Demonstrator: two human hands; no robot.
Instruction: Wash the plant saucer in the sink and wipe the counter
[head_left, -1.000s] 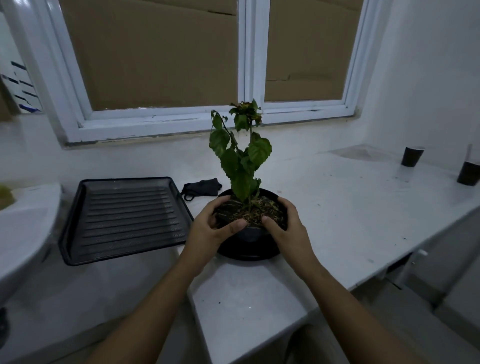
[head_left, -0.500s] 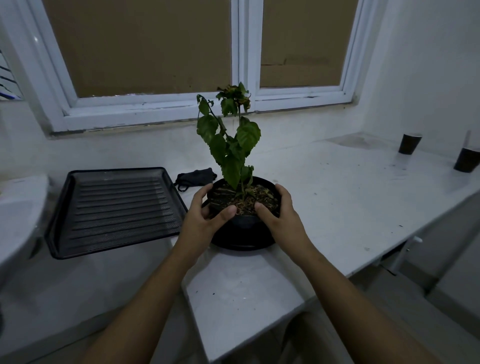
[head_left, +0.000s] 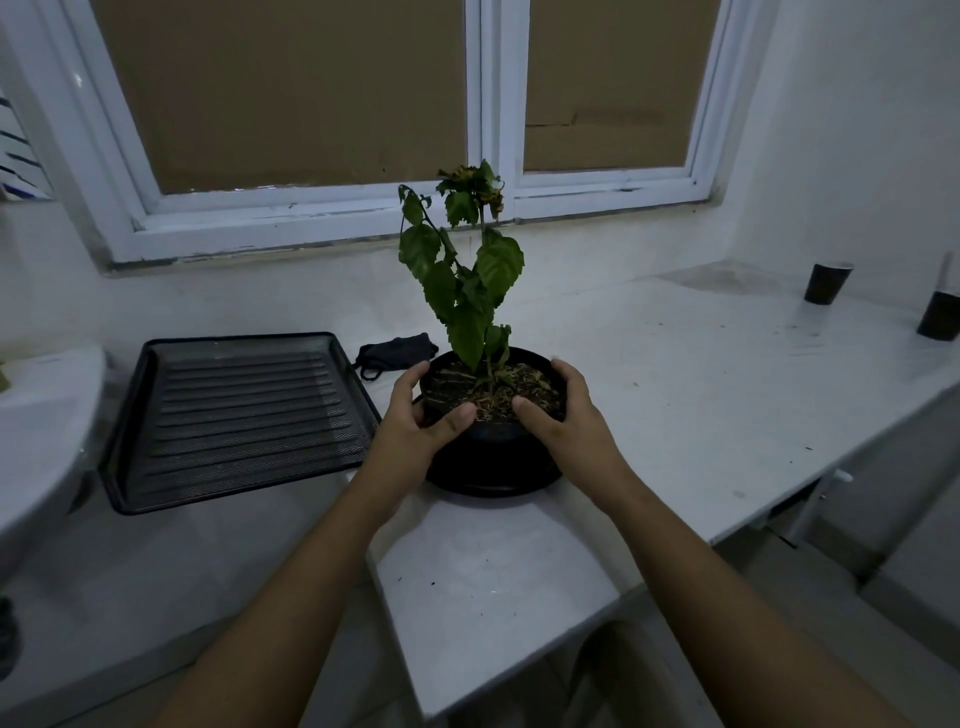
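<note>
A black plant pot (head_left: 493, 434) with a green leafy plant (head_left: 464, 291) stands in a black plant saucer (head_left: 493, 480) on the white counter (head_left: 675, 395). My left hand (head_left: 415, 421) grips the pot's left rim, thumb over the soil. My right hand (head_left: 563, 415) grips the right rim the same way. The saucer's near edge shows below the pot; the rest is hidden. The white sink (head_left: 36, 431) curves in at the far left.
A black ribbed tray (head_left: 239, 415) lies left of the pot, partly over the counter's gap. A dark cloth (head_left: 397, 351) sits behind it. Two dark cups (head_left: 827, 283) (head_left: 941, 314) stand at the far right. A window (head_left: 405, 114) is behind.
Both hands keep their grip on the pot's rim. The view has shifted slightly; the pot and saucer stay in the same place on the counter.
</note>
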